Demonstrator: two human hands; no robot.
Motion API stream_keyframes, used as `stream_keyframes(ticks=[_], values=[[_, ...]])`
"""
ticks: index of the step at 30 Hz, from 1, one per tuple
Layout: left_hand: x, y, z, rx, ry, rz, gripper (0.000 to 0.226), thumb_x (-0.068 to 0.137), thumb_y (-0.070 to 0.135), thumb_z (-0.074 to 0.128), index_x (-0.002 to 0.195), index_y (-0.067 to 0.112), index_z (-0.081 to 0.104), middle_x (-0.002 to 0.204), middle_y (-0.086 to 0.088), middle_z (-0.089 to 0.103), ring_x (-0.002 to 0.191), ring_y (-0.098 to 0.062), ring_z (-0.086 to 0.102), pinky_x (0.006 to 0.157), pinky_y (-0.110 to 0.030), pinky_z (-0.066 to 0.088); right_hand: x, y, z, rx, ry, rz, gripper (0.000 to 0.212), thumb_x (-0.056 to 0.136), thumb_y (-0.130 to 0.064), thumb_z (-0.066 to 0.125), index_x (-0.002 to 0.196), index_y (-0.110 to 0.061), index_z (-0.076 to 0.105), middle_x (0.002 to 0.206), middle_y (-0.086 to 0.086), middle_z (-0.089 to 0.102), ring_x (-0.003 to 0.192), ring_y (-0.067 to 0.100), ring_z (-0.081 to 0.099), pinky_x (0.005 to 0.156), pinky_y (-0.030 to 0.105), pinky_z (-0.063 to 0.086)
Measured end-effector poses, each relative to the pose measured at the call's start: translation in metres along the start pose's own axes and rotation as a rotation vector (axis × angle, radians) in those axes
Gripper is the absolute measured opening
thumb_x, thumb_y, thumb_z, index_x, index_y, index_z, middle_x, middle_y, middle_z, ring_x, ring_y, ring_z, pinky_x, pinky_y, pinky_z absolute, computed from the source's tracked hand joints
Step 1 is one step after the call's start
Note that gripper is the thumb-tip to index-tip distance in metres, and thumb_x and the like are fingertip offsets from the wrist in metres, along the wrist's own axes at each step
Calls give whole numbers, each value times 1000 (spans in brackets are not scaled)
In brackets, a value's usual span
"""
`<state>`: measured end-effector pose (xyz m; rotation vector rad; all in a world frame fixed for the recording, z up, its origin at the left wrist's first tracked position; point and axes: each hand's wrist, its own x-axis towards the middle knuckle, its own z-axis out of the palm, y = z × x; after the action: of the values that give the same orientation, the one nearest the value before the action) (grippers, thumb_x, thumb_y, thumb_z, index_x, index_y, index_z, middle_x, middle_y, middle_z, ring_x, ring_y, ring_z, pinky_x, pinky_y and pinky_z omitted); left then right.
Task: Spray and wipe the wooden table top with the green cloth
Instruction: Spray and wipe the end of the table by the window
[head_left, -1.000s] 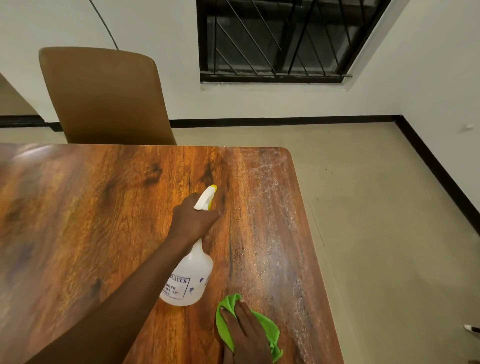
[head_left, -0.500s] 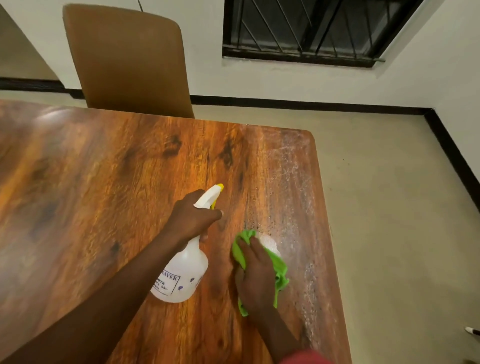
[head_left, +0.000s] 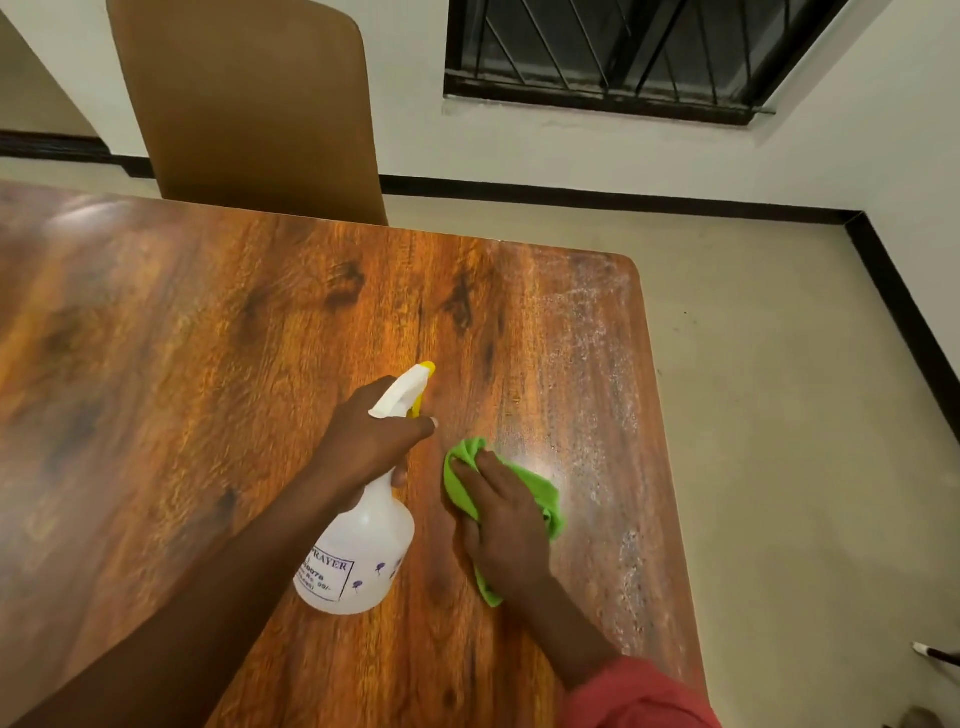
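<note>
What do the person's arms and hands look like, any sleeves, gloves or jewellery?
Both hands are bare: the left hand and right hand show no gloves, rings or watch. The left forearm is uncovered as far as the frame shows. A coral-red sleeve covers the right arm above the wrist.

table (head_left: 208, 364): glossy orange-brown wood grain with dark knots and long dark streaks; a whitish, speckled film runs down the strip by the right edge.
cloth (head_left: 540, 493): bright green, plain.
spray bottle (head_left: 363, 545): translucent white body with small purple marks on the side; white trigger head.
nozzle tip (head_left: 427, 367): yellow.
bottle label (head_left: 324, 571): white, purple-blue lettering inside a thin boxed outline.
chair (head_left: 249, 104): plain tan-brown back.
floor (head_left: 779, 415): pale beige, faintly mottled.
wall (head_left: 571, 140): off-white.
skirting (head_left: 623, 199): solid black band.
window bars (head_left: 597, 47): black, upright and diagonal lines crossing.
sleeve (head_left: 639, 696): coral red.
</note>
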<state>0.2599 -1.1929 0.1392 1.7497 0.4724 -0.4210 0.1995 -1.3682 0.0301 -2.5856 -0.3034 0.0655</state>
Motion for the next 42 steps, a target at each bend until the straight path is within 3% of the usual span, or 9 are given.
stream_keyframes(ticks=[4, 8, 15, 19, 21, 29, 31, 35, 42], values=[[5, 1, -9, -43, -5, -32, 53, 83, 16, 72, 130, 30, 52, 73, -7, 57, 44, -20, 49, 49, -29, 43, 14, 26, -15, 71, 35, 123, 62, 73, -4, 60, 132, -23, 57, 140, 9, 49, 127, 26, 48, 106, 37, 36], [11, 1, -19, -114, -14, -90, 62, 84, 15, 71, 138, 30, 46, 86, -5, 56, 49, -21, 51, 48, -27, 44, 55, 20, -10, 98, 92, 186, 56, 75, -6, 56, 130, -16, 59, 141, 12, 48, 128, 30, 46, 107, 34, 34], [18, -6, -12, -121, -53, -83, 64, 81, 14, 73, 137, 32, 48, 75, -6, 54, 42, -20, 49, 50, -30, 44, 36, 16, -6, 4, 39, 22, 54, 75, -15, 55, 128, -21, 60, 135, 10, 55, 121, 27, 53, 101, 34, 36], [22, -1, -15, -113, -65, -105, 62, 83, 16, 73, 136, 32, 45, 85, -6, 55, 51, -20, 51, 49, -27, 45, 75, 42, -20, -4, 142, 281, 55, 78, -17, 56, 133, -23, 55, 143, 6, 47, 128, 27, 46, 103, 36, 34], [25, -2, -16, -113, -56, -101, 58, 83, 15, 72, 133, 31, 47, 85, -6, 55, 53, -20, 51, 50, -27, 45, 103, 40, -16, -17, 161, 306, 55, 79, -16, 54, 134, -20, 55, 144, 8, 46, 130, 27, 44, 103, 31, 32], [48, -4, -12, -132, -18, -86, 62, 78, 20, 75, 134, 32, 50, 97, -17, 61, 60, -22, 54, 58, -33, 46, 92, 6, 5, 22, 69, 41, 54, 75, -24, 44, 126, -21, 62, 135, 10, 55, 122, 28, 53, 102, 35, 35], [52, 0, -11, -120, -50, -92, 63, 77, 23, 76, 133, 33, 50, 106, -19, 63, 64, -22, 54, 59, -32, 47, 101, 19, -5, 62, 120, 119, 55, 76, -27, 43, 128, -23, 60, 138, 7, 52, 127, 26, 48, 105, 34, 33], [59, 1, -10, -115, -65, -90, 57, 79, 24, 76, 127, 37, 49, 92, -7, 60, 65, -20, 55, 60, -32, 47, 155, 30, -6, 116, 255, 337, 56, 75, -17, 46, 129, -16, 59, 140, 11, 49, 130, 28, 45, 107, 38, 36], [68, -6, -10, -94, -71, -108, 66, 76, 26, 77, 135, 35, 49, 114, -21, 62, 79, -32, 57, 64, -33, 46, 154, 23, 3, 46, 104, 37, 53, 73, -19, 51, 125, -19, 64, 132, 9, 57, 123, 26, 52, 104, 33, 35]])
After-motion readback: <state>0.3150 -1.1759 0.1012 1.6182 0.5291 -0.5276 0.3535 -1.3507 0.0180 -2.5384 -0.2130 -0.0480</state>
